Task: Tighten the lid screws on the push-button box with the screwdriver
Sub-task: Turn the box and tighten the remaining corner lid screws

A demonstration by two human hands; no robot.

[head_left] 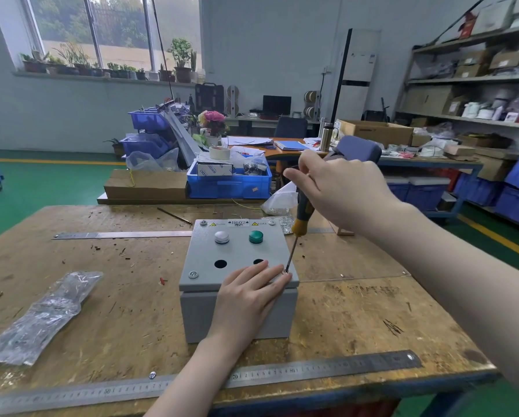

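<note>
Push-button box [237, 284] sits mid-surface [357, 314], grey lid [240, 254] up, front face toward the person. Screwdriver [300, 224] tip is on the near-right lid screw [286, 271], shaft tilted so the handle leans away and right.

Right hand [342, 194] wraps the handle top, fingers curled round it. Left hand [249, 293] lies flat on the lid's near-right area, fingers mostly straight, fingertips [278, 273] right beside the screw, apparently steadying it or the tip; exact contact is too small to tell.

Doing this step well, my read:
- Bring the shaft closer to vertical over the screw; at this tilt the tip could cam out.
- Push down while turning, and keep the left hand holding the box so it doesn't rotate.
- Fingertips are very close to the tip; a slip lands on them or scratches the paint.
- Lid looks slightly lifted at the front seam, so snug evenly rather than cranking 1 corner.

Other 3 corner screws visible: near-left [193, 275], far-left [203, 223], far-right [271, 223]. Can't judge their tightness.

Around: white button [221, 237] and green button [256, 236] on the lid, 2 open holes [220, 263] below them. Steel rule [312, 371] along the near edge, another rule [123, 235] behind-left, plastic bag [41, 317] at left, well apart. Nothing blocks the screwdriver; the right forearm crosses above the surface's right side.
</note>
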